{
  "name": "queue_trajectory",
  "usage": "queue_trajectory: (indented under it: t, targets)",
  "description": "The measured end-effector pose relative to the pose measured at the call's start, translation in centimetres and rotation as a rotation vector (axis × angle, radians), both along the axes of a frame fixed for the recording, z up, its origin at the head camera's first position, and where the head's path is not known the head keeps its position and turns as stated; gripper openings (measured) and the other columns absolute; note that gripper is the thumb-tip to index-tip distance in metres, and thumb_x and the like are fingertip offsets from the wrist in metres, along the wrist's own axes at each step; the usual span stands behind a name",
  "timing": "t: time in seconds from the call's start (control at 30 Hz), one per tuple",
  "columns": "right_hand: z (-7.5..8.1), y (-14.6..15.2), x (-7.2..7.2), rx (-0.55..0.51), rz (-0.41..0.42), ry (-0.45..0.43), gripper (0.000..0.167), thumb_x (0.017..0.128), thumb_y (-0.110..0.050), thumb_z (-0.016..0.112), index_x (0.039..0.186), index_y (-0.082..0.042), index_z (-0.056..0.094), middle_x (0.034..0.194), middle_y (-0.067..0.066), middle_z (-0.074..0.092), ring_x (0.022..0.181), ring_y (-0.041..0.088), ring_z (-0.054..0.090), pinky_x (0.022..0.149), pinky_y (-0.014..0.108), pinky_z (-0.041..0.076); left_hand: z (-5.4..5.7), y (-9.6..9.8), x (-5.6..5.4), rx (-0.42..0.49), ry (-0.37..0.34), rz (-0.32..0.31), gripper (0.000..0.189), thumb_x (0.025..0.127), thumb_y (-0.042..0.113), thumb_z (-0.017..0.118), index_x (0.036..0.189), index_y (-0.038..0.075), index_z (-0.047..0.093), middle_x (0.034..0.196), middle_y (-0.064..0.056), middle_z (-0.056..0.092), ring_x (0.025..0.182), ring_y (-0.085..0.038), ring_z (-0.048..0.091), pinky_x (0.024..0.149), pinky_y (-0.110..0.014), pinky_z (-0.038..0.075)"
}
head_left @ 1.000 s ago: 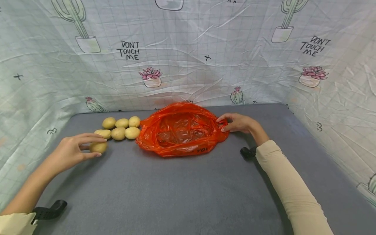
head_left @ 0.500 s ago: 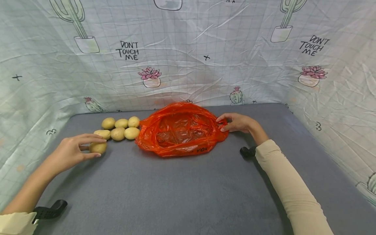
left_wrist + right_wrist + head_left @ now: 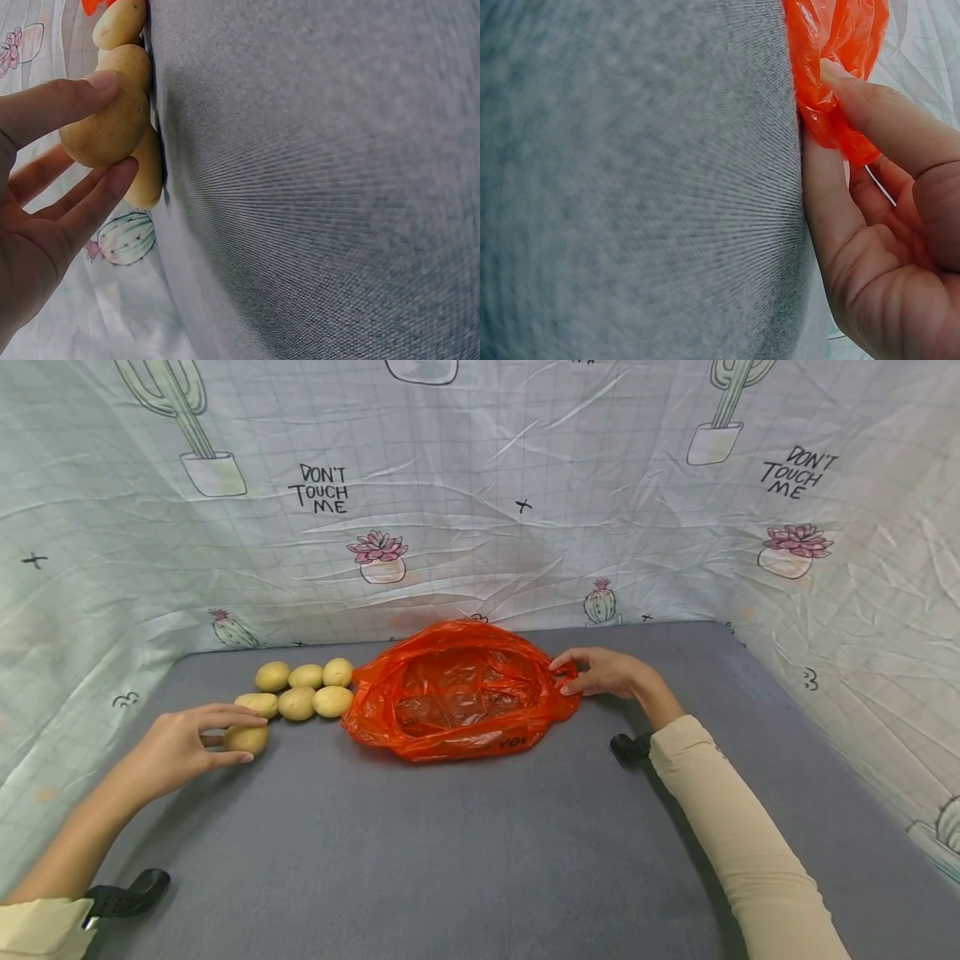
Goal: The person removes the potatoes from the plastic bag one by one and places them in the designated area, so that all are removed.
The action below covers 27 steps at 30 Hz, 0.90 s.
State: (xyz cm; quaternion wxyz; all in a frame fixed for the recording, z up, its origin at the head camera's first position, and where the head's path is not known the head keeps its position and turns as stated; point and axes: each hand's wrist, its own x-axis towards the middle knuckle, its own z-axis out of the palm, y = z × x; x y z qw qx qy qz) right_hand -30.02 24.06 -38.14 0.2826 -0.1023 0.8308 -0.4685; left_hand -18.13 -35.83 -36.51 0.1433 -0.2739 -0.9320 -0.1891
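My left hand (image 3: pixel 178 746) pinches a yellow-brown potato (image 3: pixel 247 740) between thumb and fingers, at the near left end of a potato group. In the left wrist view this potato (image 3: pixel 106 133) sits between the thumb above and the fingertips below. Several other potatoes (image 3: pixel 297 703) lie in two rows on the table behind it. To their right an orange-red plastic bag (image 3: pixel 450 747) lies with its mouth spread wide, its inside showing. At the bag's right end my right hand (image 3: pixel 603 673) pinches the crumpled plastic; in the right wrist view the thumb presses on the bag (image 3: pixel 821 97).
A grey cloth-covered table (image 3: pixel 450 852) spreads in front of the bag. Behind and at both sides hangs a pale curtain (image 3: pixel 465 493) with cactus prints. Black wrist mounts (image 3: pixel 131 893) stick out near both sleeves.
The view has shifted slightly, so everything sits a little further left in the frame. Both hands keep the same hold, on the potato and on the bag.
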Motion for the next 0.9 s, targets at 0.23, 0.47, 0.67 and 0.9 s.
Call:
queue_trajectory:
  t: [0.23,0.47,0.67,0.9]
  targets:
    - [-0.05,-0.12,-0.09,-0.009,-0.004,-0.008,0.052,0.096,-0.002,0.068,0.145,-0.002,0.049,0.156,0.018,0.034,0.12,0.025,0.049,0.092,0.028,0.051,-0.65,-0.53,-0.26,-0.06,0.03,0.007,0.05,0.062,0.014,0.096,0.109,0.018,0.079,0.109,-0.003,0.076,0.112,0.025,0.04,0.078,-0.006,0.047]
    - [-0.16,-0.27,-0.19,-0.016,-0.003,-0.015,0.052,0.096,-0.001,0.067,0.145,-0.002,0.049,0.155,0.018,0.034,0.119,0.023,0.05,0.092,0.027,0.052,-0.84,-0.68,-0.22,-0.095,0.066,0.001,0.049,0.063,0.01,0.095,0.108,0.02,0.079,0.107,0.0,0.076,0.108,0.013,0.052,0.078,-0.006,0.048]
    - [-0.12,-0.4,-0.29,-0.029,-0.001,-0.02,0.052,0.096,0.0,0.067,0.144,-0.001,0.048,0.155,0.018,0.034,0.117,0.022,0.051,0.091,0.027,0.052,-0.58,-0.69,-0.02,-0.086,0.031,0.006,0.05,0.063,0.007,0.094,0.108,0.02,0.078,0.108,0.0,0.076,0.109,0.02,0.045,0.078,-0.006,0.048]
    - [0.05,-0.47,-0.12,-0.017,0.008,-0.006,0.051,0.096,-0.002,0.068,0.144,-0.002,0.049,0.156,0.019,0.034,0.119,0.024,0.05,0.092,0.028,0.051,-0.64,-0.58,0.15,-0.068,0.006,-0.007,0.046,0.069,0.005,0.091,0.11,0.018,0.078,0.11,-0.001,0.075,0.11,0.023,0.042,0.075,-0.013,0.053]
